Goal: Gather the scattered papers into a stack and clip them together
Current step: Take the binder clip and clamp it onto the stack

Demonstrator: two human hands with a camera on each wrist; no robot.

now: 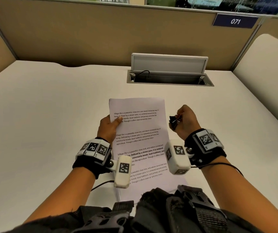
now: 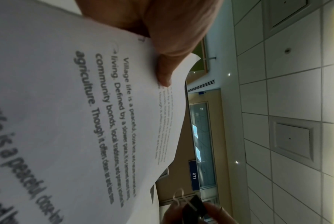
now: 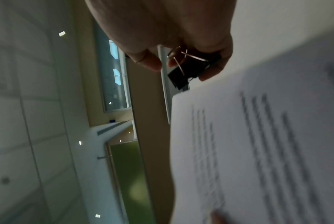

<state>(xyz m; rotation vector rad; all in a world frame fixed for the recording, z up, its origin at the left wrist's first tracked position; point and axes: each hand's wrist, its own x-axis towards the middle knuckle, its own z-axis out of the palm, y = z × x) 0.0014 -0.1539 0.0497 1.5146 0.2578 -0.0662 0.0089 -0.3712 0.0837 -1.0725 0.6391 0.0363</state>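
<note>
A stack of printed white papers (image 1: 141, 137) is held up over the desk, its near end low by my body. My left hand (image 1: 108, 127) grips its left edge, thumb on the top sheet beside the text, as the left wrist view shows (image 2: 104, 106). My right hand (image 1: 184, 121) hovers just right of the stack and pinches a black binder clip (image 1: 173, 121) with silver wire handles. In the right wrist view the clip (image 3: 189, 69) sits between my fingertips, just off the papers' (image 3: 258, 151) corner and apart from it.
The white desk (image 1: 50, 115) spreads around the stack. An open cable hatch (image 1: 169, 76) with a raised lid lies at the back centre. Tan partition walls (image 1: 84, 34) close off the desk, with a blue "071" sign (image 1: 235, 21) at the upper right.
</note>
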